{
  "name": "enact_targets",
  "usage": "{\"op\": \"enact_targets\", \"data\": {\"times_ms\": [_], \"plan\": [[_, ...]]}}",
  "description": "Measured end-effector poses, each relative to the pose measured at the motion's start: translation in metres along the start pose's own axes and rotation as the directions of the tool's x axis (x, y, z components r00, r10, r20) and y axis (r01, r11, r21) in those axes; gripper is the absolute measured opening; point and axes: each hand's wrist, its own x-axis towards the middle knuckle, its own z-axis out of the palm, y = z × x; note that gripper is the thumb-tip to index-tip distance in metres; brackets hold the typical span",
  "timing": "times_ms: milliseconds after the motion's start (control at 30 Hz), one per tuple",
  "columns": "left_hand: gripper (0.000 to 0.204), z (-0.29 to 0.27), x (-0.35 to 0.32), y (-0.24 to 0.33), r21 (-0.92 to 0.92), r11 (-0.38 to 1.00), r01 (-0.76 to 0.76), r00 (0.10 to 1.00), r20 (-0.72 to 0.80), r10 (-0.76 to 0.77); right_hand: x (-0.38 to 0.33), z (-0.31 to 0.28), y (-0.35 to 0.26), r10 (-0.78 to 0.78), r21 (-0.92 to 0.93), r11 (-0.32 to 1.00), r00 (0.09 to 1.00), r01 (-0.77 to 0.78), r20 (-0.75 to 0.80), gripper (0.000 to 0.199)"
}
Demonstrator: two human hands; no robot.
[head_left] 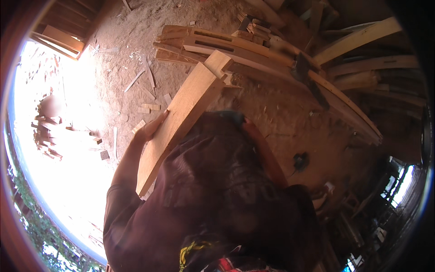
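A thick, pale wooden beam [181,111] slants across my left side, one end by my left arm. Its far end is cut into a narrower, stepped tenon. My left hand [153,128] is closed around the beam's left edge, with the fingers partly out of sight beneath it. On the other side, my right hand [248,126] hangs low beside my body, mostly covered by my dark shirt. Its fingers do not show, and a blurred dark shape lies next to it. Beyond the tenon lies a stack of long timbers with slots cut in them [217,38].
Wood offcuts [149,108] and thin strips litter the dirt floor to the left. More curved timbers [362,41] are piled at the far right. A dark tool-like object [306,75] rests across the slotted timbers. At the left, a person [50,109] is in bright light.
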Motion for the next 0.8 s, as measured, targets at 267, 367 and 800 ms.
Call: {"op": "enact_targets", "data": {"times_ms": [267,367,800], "plan": [[0.103,0.002,0.0,-0.004,0.286,0.954,-0.087,0.96,-0.233,0.157,0.008,-0.034,0.018,0.161,-0.663,0.739,0.987,-0.116,0.007,0.041],[0.099,0.032,-0.015,0.02,0.305,0.952,-0.023,0.973,-0.211,0.092,0.012,-0.059,0.071,0.117,-0.735,0.674,0.993,-0.072,0.01,0.041],[0.094,0.164,-0.008,-0.013,0.311,0.95,-0.017,0.98,-0.183,0.077,0.016,-0.185,0.011,-0.105,-0.696,0.654,0.947,0.296,0.304,0.04]]}}
